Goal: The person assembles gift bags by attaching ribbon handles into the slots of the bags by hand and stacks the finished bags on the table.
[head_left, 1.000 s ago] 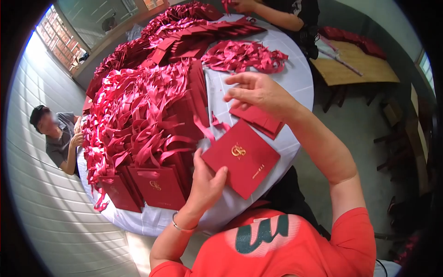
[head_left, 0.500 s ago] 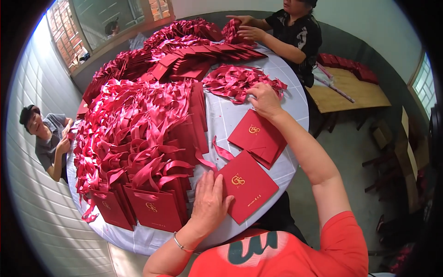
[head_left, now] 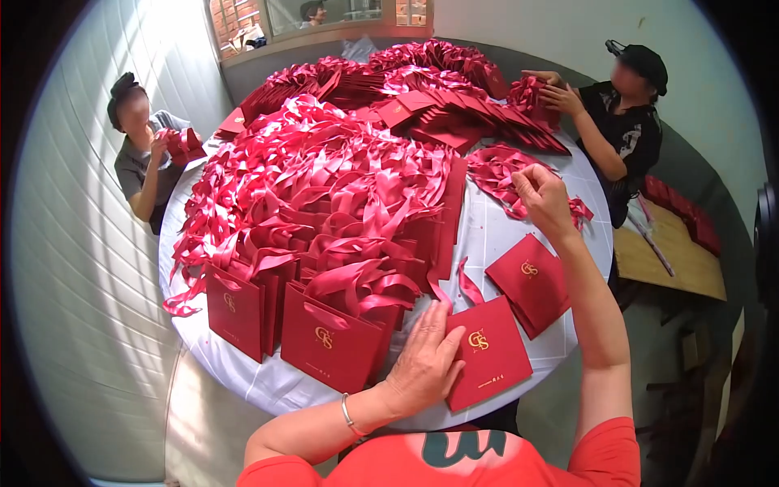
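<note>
My left hand point(head_left: 423, 361) lies flat, fingers spread, on the left edge of a flat red paper bag point(head_left: 489, 355) with a gold emblem at the near edge of the round white table point(head_left: 503, 235). My right hand point(head_left: 541, 196) reaches far out, its fingers pinching into a loose heap of red ribbons point(head_left: 507, 177). Under my right forearm lies a small stack of flat red bags point(head_left: 531, 280). A single red ribbon point(head_left: 468, 286) lies between the two.
Rows of finished red bags with ribbon handles point(head_left: 324, 219) cover the table's left and middle. Flat red bags point(head_left: 454, 114) are stacked at the far side. One person point(head_left: 142, 150) sits at the left, another point(head_left: 621, 122) at the far right, both handling ribbons. A wooden bench point(head_left: 673, 256) stands right.
My right hand has moved from the stack of flat bags out to the ribbon heap. My left hand has stayed on the near bag, which now lies flat on the table.
</note>
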